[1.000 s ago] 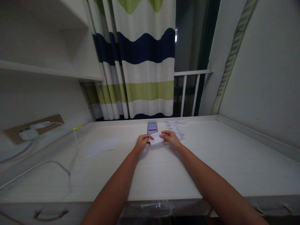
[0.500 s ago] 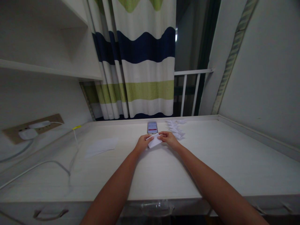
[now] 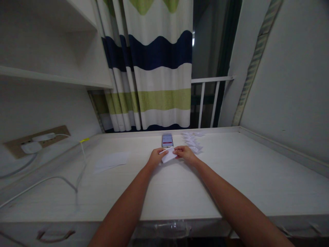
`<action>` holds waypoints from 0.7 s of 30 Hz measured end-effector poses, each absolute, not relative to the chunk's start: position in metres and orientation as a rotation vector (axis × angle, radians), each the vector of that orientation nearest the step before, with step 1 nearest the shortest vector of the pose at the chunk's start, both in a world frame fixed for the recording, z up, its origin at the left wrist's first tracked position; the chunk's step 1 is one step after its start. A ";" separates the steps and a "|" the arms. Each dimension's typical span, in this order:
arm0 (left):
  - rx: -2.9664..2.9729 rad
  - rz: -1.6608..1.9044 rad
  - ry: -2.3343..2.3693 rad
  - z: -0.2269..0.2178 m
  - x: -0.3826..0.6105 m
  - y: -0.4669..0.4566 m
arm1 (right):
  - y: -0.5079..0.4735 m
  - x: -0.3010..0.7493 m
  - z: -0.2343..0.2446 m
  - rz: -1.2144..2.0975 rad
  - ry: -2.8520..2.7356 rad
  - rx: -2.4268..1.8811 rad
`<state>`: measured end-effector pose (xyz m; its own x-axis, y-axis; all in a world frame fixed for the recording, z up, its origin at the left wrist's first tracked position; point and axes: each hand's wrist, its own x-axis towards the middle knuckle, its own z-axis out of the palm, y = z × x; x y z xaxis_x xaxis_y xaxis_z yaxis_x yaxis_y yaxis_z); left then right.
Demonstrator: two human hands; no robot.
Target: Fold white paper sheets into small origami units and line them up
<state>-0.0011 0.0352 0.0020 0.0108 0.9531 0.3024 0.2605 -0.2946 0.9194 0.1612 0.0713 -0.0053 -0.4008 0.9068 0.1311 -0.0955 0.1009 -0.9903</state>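
Note:
Between my hands, just above the white desk, is a small folded piece of white paper (image 3: 168,156), tilted a little. My left hand (image 3: 156,157) pinches its left side, thumb on top. On the other side, my right hand (image 3: 185,153) grips the right edge between thumb and fingers; its fingertips are partly hidden by the paper. Right behind the paper a phone (image 3: 167,140) with a lit screen lies at the back of the desk. Several folded white paper pieces (image 3: 192,141) form a row beyond my right hand.
Flat white sheets (image 3: 110,162) lie on the desk (image 3: 177,195) to the left. A white cable (image 3: 59,177) crosses the left side from a wall socket (image 3: 46,139). A striped curtain (image 3: 161,79) hangs behind the desk, and a shelf (image 3: 56,80) juts out at upper left.
The fingers of my right hand have shifted slightly on the paper's right edge, and the paper has moved a touch left. Everything else looks the same.

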 end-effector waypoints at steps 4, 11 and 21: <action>1.642 1.318 1.280 0.004 -0.001 0.034 | 0.070 0.161 -0.004 1.463 -1.495 -0.851; 1.657 1.313 1.295 0.003 -0.001 0.034 | 0.070 0.161 -0.004 1.483 -1.506 -0.843; 1.668 1.264 1.291 -0.004 -0.003 0.041 | 0.068 0.162 -0.004 1.489 -1.516 -0.846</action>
